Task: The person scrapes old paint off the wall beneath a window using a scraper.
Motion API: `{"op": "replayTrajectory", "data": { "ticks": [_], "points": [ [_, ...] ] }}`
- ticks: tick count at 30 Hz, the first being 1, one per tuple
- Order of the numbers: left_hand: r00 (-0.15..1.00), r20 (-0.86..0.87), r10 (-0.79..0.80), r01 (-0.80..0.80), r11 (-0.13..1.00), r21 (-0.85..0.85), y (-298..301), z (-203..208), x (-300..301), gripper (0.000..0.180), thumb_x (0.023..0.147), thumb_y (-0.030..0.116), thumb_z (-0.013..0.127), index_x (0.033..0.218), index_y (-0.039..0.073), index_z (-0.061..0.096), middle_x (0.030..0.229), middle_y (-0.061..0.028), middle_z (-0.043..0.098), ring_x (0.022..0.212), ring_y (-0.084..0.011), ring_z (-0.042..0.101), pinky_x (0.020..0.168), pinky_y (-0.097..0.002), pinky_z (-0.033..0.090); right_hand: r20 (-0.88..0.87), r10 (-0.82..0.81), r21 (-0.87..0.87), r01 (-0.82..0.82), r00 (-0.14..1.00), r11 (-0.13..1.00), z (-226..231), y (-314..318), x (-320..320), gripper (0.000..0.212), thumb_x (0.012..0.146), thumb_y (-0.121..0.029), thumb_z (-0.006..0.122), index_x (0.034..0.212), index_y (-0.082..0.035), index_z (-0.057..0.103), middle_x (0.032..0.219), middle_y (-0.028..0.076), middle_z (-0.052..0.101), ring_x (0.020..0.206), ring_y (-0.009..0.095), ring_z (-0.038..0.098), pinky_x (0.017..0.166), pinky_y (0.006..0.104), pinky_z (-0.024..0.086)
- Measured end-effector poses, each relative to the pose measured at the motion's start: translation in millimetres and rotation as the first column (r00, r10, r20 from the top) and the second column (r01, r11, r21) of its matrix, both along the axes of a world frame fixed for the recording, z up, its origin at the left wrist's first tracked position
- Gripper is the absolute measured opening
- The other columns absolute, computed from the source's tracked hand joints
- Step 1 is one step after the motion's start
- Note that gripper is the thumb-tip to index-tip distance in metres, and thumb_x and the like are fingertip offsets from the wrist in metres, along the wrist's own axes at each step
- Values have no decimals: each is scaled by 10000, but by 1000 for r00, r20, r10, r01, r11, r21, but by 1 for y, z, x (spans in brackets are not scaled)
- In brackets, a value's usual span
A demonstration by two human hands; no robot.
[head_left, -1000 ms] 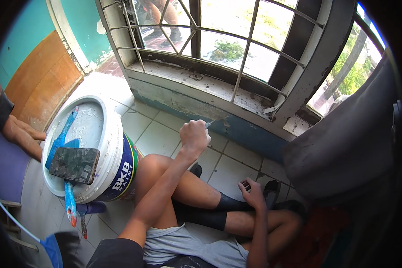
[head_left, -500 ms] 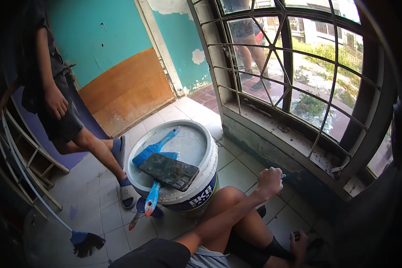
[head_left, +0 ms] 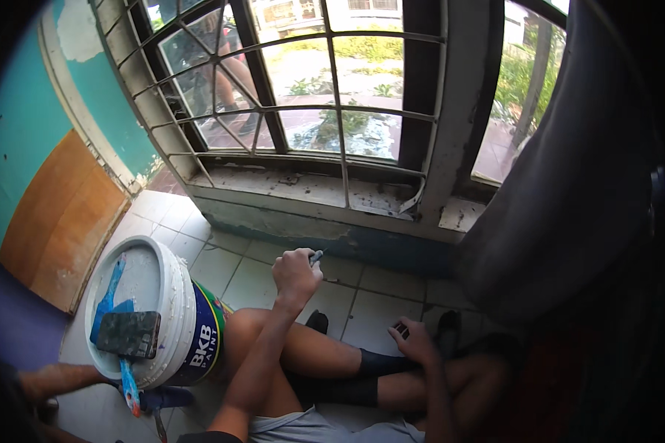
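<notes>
Apparently for steadiness, the left hand (head_left: 295, 279) clenched a small tool (head_left: 316, 257) right of the bucket (head_left: 181, 328), whose flat lid (head_left: 144, 275) handily supported a phone (head_left: 128, 334); whether the right hand (head_left: 415, 342) gripped anything was unclear.

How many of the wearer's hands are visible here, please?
2: the left hand, gripping a small object beyond one knee; the right hand, beside a black sock.

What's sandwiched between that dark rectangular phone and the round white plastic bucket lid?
At least one blue-handled, orange-tipped paintbrush: in the head view, it emerges from under the phone and crosses the lid's rim.
</notes>
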State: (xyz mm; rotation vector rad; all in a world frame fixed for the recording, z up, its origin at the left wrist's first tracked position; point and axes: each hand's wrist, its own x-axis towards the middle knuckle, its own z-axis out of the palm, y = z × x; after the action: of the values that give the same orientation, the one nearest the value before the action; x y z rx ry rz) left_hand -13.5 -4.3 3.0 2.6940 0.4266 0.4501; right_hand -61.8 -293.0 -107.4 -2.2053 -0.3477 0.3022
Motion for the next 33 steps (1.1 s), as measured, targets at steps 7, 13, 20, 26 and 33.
{"op": "replayTrajectory", "data": {
  "ticks": [7,13,20,26,33],
  "points": [
    [1000,26,-13,13,1000,9,-13,13,1,196,749,136,688,919,100,779,826,-183,716,819,-379,706,765,-448,567,-7,29,17,-29,1000,999,2,-7,3,236,886,-242,689,947,-14,682,826,193,698,760,328,695,712,388,536],
    [998,-56,10,-4,995,105,10,-30,9,234,733,137,696,949,90,772,838,-178,723,819,-360,709,787,-439,568,-12,8,-12,-8,1000,1000,7,10,-1,233,888,-239,689,957,-17,683,833,194,700,763,330,697,722,392,536],
    [975,173,-139,158,982,-102,-11,2,-2,238,735,135,727,948,34,755,820,-187,722,780,-357,714,770,-408,568,-31,15,14,-15,999,1000,-5,-7,-6,251,885,-233,698,968,3,688,843,191,706,786,303,703,736,379,540],
    [941,321,-110,199,945,-261,23,18,-16,242,740,114,809,922,-26,733,791,-165,728,701,-202,727,644,-320,560,-24,16,-14,-16,1000,1000,12,6,3,245,872,-263,703,967,-37,698,832,192,698,760,323,692,711,396,535],
    [925,347,-156,220,963,-153,30,11,-13,262,746,91,806,970,-27,740,857,-183,732,738,-244,728,697,-331,559,-40,37,3,-37,998,999,12,0,-4,247,864,-248,714,986,-35,688,881,176,703,795,320,691,728,391,535]
  ]
}}
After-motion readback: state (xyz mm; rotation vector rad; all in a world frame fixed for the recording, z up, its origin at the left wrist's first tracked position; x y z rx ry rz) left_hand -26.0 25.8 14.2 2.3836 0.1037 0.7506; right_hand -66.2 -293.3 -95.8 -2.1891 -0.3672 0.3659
